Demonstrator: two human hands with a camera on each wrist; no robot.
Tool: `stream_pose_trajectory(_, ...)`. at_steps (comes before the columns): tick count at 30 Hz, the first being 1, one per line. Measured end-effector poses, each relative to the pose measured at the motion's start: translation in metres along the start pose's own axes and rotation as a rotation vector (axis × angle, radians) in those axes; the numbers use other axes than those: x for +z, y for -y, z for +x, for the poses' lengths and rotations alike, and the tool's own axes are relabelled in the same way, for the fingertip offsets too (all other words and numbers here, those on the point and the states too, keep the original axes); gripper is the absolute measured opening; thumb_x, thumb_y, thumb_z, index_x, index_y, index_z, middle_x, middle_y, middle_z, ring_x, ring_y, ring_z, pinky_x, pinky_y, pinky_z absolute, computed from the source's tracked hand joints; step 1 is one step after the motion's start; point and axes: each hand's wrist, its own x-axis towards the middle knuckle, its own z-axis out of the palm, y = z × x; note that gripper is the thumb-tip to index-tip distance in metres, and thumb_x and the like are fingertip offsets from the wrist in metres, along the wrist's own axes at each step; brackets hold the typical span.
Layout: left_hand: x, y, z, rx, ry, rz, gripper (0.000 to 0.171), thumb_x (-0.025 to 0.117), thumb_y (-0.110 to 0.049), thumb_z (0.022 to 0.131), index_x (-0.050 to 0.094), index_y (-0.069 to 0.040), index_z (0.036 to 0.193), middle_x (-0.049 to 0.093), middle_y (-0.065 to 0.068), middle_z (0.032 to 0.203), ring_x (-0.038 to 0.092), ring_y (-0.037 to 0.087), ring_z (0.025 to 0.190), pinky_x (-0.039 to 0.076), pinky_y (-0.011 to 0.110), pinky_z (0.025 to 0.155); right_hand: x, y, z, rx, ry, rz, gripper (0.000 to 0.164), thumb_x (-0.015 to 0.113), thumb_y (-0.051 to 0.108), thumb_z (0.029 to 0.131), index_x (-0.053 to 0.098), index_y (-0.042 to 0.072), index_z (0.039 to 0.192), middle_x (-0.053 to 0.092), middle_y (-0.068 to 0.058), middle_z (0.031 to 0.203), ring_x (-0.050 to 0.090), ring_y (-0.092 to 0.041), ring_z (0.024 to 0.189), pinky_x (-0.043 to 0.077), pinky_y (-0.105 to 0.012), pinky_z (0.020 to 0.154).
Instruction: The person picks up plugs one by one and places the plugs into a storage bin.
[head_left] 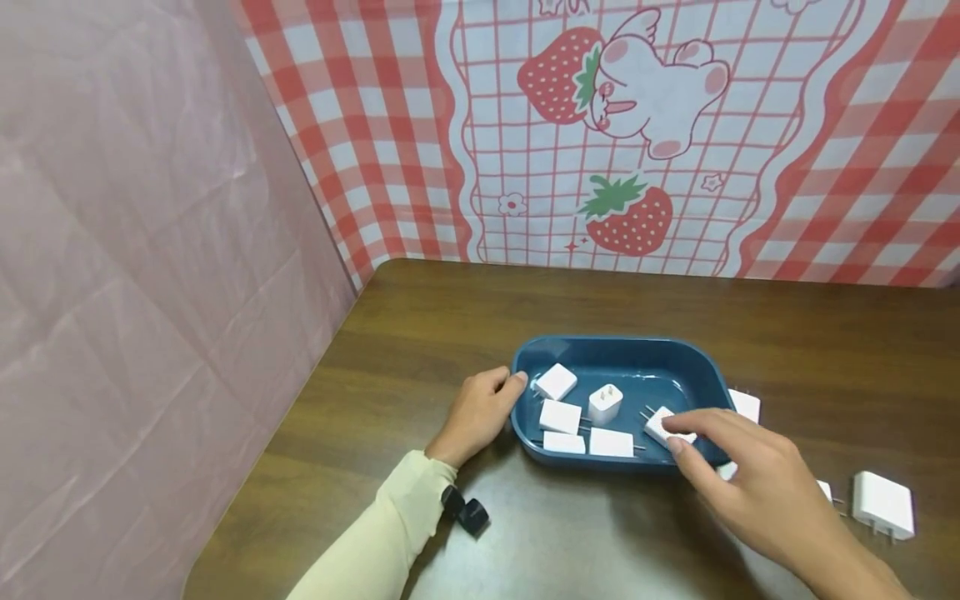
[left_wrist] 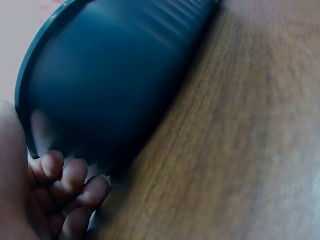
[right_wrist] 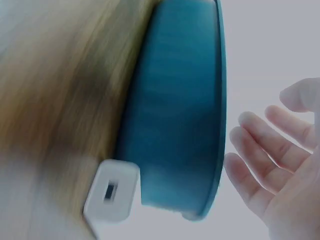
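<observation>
A dark blue rectangular tray (head_left: pixel 622 340) sits on the table with several white two-prong wall chargers inside, among them one standing prongs up (head_left: pixel 605 406). My left hand (head_left: pixel 480 407) holds the tray's left end, thumb at the rim and fingers bent against the outer wall (left_wrist: pixel 100 85). Over the right end is my right hand (head_left: pixel 757 471), its index finger and thumb spread above a tilted charger (head_left: pixel 657 426). In the right wrist view that hand (right_wrist: pixel 275 155) shows separated fingers with nothing between them, beside the tray wall (right_wrist: pixel 175 100).
Outside the tray's right end lies a white charger (head_left: pixel 746 405), and a larger one (head_left: pixel 883 504) lies farther right. Another charger (right_wrist: pixel 112 192) shows its USB port. A checked strawberry cloth (head_left: pixel 630 217) hangs behind the wooden table (head_left: pixel 420 317); pink fabric (head_left: pixel 150 292) hangs at the left.
</observation>
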Motion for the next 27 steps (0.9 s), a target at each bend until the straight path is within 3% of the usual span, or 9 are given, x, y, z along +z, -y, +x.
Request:
stream_pose_trajectory(4, 0.000, -0.001, 0.000, 0.003, 0.001, 0.008, 0.045, 0.052, -0.045, 0.099, 0.050, -0.015, 0.066, 0.047, -0.002, 0.059, 0.049, 0.016, 0.057, 0.036, 0.031, 0.053, -0.011, -0.010, -0.012, 0.021, -0.060, -0.041, 0.029, 0.081, 0.016, 0.083, 0.073, 0.017, 0.111, 0.072, -0.001, 0.105, 0.064, -0.021, 0.085, 0.052, -0.015, 0.071)
stream_pose_trajectory(7, 0.000, -0.001, 0.000, 0.004, 0.000, 0.010, 0.045, 0.052, -0.045, 0.099, 0.050, -0.015, 0.066, 0.047, -0.002, 0.059, 0.049, 0.016, 0.057, 0.036, 0.031, 0.053, -0.016, -0.017, -0.019, 0.066, -0.067, -0.057, 0.028, 0.081, 0.016, 0.083, 0.073, 0.015, 0.110, 0.072, -0.005, 0.104, 0.065, -0.025, 0.084, 0.054, -0.018, 0.070)
stream_pose_trajectory(10, 0.000, -0.002, -0.001, -0.002, -0.001, 0.004, 0.045, 0.052, -0.045, 0.099, 0.050, -0.015, 0.066, 0.048, -0.001, 0.059, 0.050, 0.017, 0.057, 0.036, 0.031, 0.053, -0.018, -0.023, -0.025, 0.127, -0.049, -0.070, 0.027, 0.080, 0.018, 0.084, 0.073, 0.013, 0.110, 0.071, -0.011, 0.107, 0.066, -0.033, 0.088, 0.059, -0.040, 0.068)
stream_pose_trajectory(13, 0.000, -0.001, -0.002, -0.003, -0.005, 0.002, 0.045, 0.053, -0.044, 0.099, 0.049, -0.015, 0.066, 0.048, -0.001, 0.059, 0.049, 0.017, 0.056, 0.036, 0.031, 0.053, -0.020, -0.029, -0.029, 0.157, -0.057, -0.081, 0.027, 0.081, 0.018, 0.083, 0.074, 0.013, 0.109, 0.072, -0.011, 0.106, 0.066, -0.034, 0.090, 0.055, -0.023, 0.070)
stream_pose_trajectory(16, 0.000, 0.000, -0.002, 0.003, -0.009, 0.007, 0.045, 0.053, -0.044, 0.099, 0.049, -0.015, 0.065, 0.047, -0.002, 0.059, 0.049, 0.017, 0.056, 0.036, 0.031, 0.052, -0.021, -0.034, -0.032, 0.179, -0.054, -0.104, 0.027, 0.081, 0.018, 0.083, 0.073, 0.012, 0.108, 0.072, -0.013, 0.105, 0.065, -0.037, 0.091, 0.054, -0.024, 0.070)
stream_pose_trajectory(20, 0.001, 0.001, -0.001, 0.012, -0.010, 0.015, 0.045, 0.052, -0.045, 0.099, 0.048, -0.015, 0.065, 0.047, -0.002, 0.058, 0.049, 0.016, 0.056, 0.036, 0.031, 0.052, -0.022, -0.039, -0.037, 0.199, -0.038, -0.140, 0.028, 0.081, 0.019, 0.083, 0.072, 0.009, 0.108, 0.070, -0.018, 0.105, 0.064, -0.040, 0.091, 0.053, -0.061, 0.069)
stream_pose_trajectory(21, 0.001, 0.001, -0.001, 0.012, -0.010, 0.015, 0.045, 0.052, -0.045, 0.099, 0.048, -0.015, 0.065, 0.047, -0.002, 0.058, 0.049, 0.016, 0.056, 0.036, 0.031, 0.052, -0.022, -0.042, -0.038, 0.188, -0.051, -0.142, 0.028, 0.081, 0.018, 0.082, 0.072, 0.009, 0.107, 0.071, -0.017, 0.104, 0.064, -0.039, 0.089, 0.056, -0.052, 0.072)
stream_pose_trajectory(24, 0.001, 0.001, -0.001, 0.009, -0.009, 0.017, 0.045, 0.053, -0.044, 0.099, 0.049, -0.015, 0.065, 0.047, -0.002, 0.059, 0.049, 0.016, 0.056, 0.036, 0.030, 0.053, -0.024, -0.048, -0.041, 0.183, -0.055, -0.168, 0.028, 0.082, 0.017, 0.081, 0.072, 0.008, 0.106, 0.071, -0.018, 0.103, 0.063, -0.038, 0.085, 0.055, -0.053, 0.070)
stream_pose_trajectory(27, 0.001, 0.001, 0.000, 0.007, -0.009, 0.014, 0.044, 0.052, -0.044, 0.099, 0.049, -0.015, 0.066, 0.047, -0.002, 0.059, 0.049, 0.016, 0.057, 0.035, 0.030, 0.053, -0.026, -0.056, -0.042, 0.147, -0.100, -0.178, 0.028, 0.082, 0.014, 0.078, 0.073, 0.009, 0.104, 0.072, -0.016, 0.099, 0.063, -0.029, 0.077, 0.051, -0.027, 0.064)
